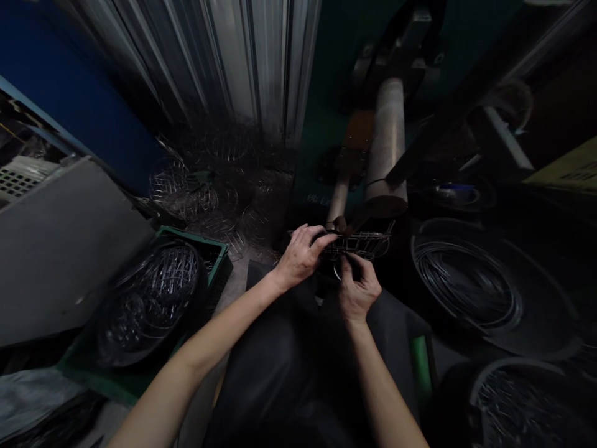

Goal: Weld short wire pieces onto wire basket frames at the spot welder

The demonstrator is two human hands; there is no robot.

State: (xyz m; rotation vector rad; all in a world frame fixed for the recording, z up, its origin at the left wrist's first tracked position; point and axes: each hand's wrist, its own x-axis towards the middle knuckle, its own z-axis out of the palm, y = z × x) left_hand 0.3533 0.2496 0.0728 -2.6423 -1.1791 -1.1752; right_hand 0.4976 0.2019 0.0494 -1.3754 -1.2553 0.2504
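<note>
A small wire basket (373, 244) with thin metal bars sits under the welding-type machine's lower tip, in front of my body. My left hand (301, 255) closes on its left side, thumb and forefinger reaching toward the machine tip. My right hand (358, 289) is below the basket's near side, thumb and fingers pinched on a thin curved wire (336, 269). Shadow hides part of the contact between the fingers and the wires. Above them stands a thick metal cylinder (389, 143) with a narrower rod (339, 199) on its left.
To my left, a green crate (219, 258) carries a dark tub of wire pieces (172, 270). Round wire racks (186, 193) lie heaped on the floor behind it. On my right are a basin with wire rings (466, 283) and a bucket of small metal pieces (517, 404).
</note>
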